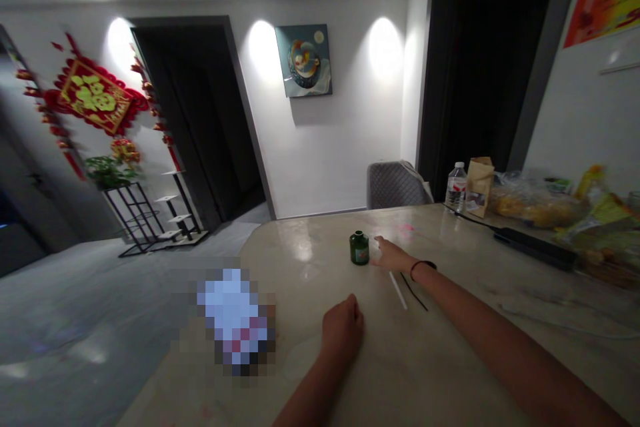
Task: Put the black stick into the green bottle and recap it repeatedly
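Observation:
A small dark green glass bottle (359, 249) with an open neck and a label stands upright on the table. Just to its right is my right hand (393, 255), stretched forward with a dark band at the wrist; its fingers look apart, though their tips are blurred. Whether they touch the bottle I cannot tell. My left hand (343, 324) rests on the table nearer to me, curled into a fist with nothing showing from it. Below my right hand lie a thin white stick (399, 290) and a thin black stick (415, 291).
A blurred-out bright rectangle (233, 313) is at the table's left. On the right are a water bottle (455, 188), a paper bag (479, 187), plastic bags of food (537, 200) and a black elongated box (535, 248) with a cable. A grey chair (397, 185) stands behind the table (300, 293).

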The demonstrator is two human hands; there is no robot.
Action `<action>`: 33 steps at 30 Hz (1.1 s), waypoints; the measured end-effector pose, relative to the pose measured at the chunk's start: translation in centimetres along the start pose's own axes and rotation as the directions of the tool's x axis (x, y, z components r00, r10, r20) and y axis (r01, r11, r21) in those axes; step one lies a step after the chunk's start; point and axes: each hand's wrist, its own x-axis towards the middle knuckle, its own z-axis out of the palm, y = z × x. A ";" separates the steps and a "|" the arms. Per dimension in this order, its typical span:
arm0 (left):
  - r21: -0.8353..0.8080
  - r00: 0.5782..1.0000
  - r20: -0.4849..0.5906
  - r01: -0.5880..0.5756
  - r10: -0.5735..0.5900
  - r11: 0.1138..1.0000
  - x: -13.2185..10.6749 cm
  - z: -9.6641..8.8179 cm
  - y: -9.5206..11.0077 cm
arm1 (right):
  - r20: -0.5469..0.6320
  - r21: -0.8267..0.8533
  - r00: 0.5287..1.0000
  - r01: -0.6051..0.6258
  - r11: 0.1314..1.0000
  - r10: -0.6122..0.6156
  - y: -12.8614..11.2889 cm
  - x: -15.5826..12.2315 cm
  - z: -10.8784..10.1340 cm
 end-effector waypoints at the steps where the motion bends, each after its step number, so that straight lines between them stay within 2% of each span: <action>1: 0.002 1.000 -0.003 -0.003 0.003 1.000 0.0 0.0 0.0 | -0.044 0.044 0.999 -0.010 0.999 0.012 -0.4 0.3 0.6; 4: 0.002 1.000 0.001 -0.004 0.004 1.000 -0.1 0.0 0.0 | -0.182 0.196 0.981 -0.034 0.980 0.070 -1.1 1.0 2.4; 7: -0.006 1.000 0.019 0.009 -0.009 1.000 -0.2 -0.2 0.1 | -0.221 0.309 0.973 0.010 0.951 0.062 -1.1 1.7 3.6; 11: -0.022 0.999 0.044 0.018 -0.017 1.000 -0.3 -0.5 0.3 | -0.205 0.443 0.979 0.100 0.891 -0.008 -0.9 2.1 4.1; 14: -0.015 0.999 0.039 0.018 -0.018 1.000 -0.3 -0.4 0.2 | -0.191 0.459 0.981 0.110 0.882 -0.023 -1.1 1.8 4.0; 18: -0.020 1.000 0.018 0.014 -0.014 1.000 -0.2 -0.3 0.2 | -0.172 0.487 0.981 0.163 0.858 -0.089 -1.4 0.5 3.8; 22: -0.033 0.999 0.036 0.031 -0.030 0.999 -0.2 -0.5 0.3 | -0.126 0.596 0.976 0.219 0.772 -0.180 -1.1 -1.3 3.7; 26: -0.034 0.998 0.044 0.035 -0.034 0.999 -0.3 -0.7 0.4 | -0.086 0.653 0.976 0.208 0.728 -0.201 -0.4 -2.9 3.4; 33: -0.018 1.000 0.023 0.016 -0.015 1.000 -0.1 -0.5 0.4 | -0.040 0.650 0.983 0.161 0.743 -0.178 -0.6 -4.9 2.7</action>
